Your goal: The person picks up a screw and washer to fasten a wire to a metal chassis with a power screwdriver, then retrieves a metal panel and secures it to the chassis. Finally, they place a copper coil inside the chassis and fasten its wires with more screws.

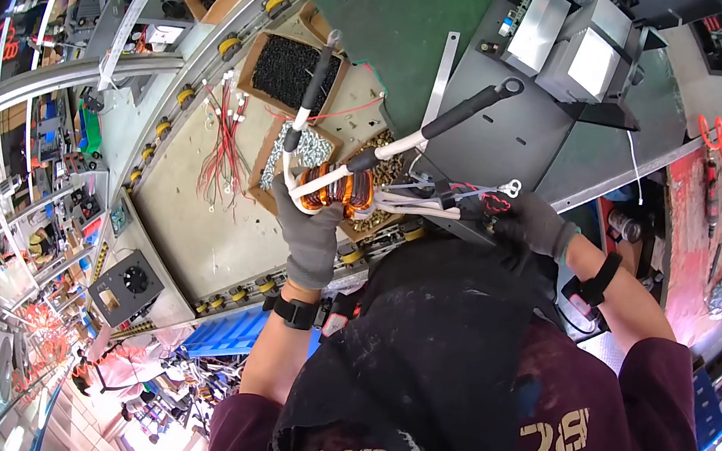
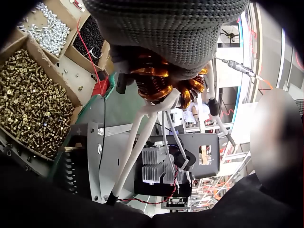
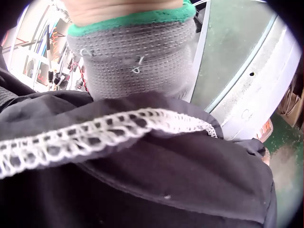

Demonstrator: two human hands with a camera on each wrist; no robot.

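A copper-wound coil (image 1: pixel 338 190) with thick white cables (image 1: pixel 403 144) sits in the grip of the gloved left hand (image 1: pixel 309 241). In the left wrist view, that hand (image 2: pixel 166 31) covers the top of the coil (image 2: pixel 154 84), and white leads (image 2: pixel 137 137) hang below it. Black sleeves cover parts of the cables. The gloved right hand (image 1: pixel 543 227) is beside the leads' far end, near a metal ring terminal (image 1: pixel 510 188) and twisted red-black wire (image 1: pixel 496 203). Its fingers are largely hidden; in the right wrist view, dark cloth (image 3: pixel 166 166) covers them below the glove cuff (image 3: pixel 137 57).
Boxes hold black screws (image 1: pixel 292 73), silver screws (image 2: pixel 50 31) and brass-coloured screws (image 2: pixel 31 99). Red and white wires (image 1: pixel 223 148) lie on the bench at left. Beyond the hands stands a grey metal plate (image 1: pixel 486 105) with silver heat sinks (image 1: pixel 583 59). Rollers (image 1: pixel 229 47) line the bench edge.
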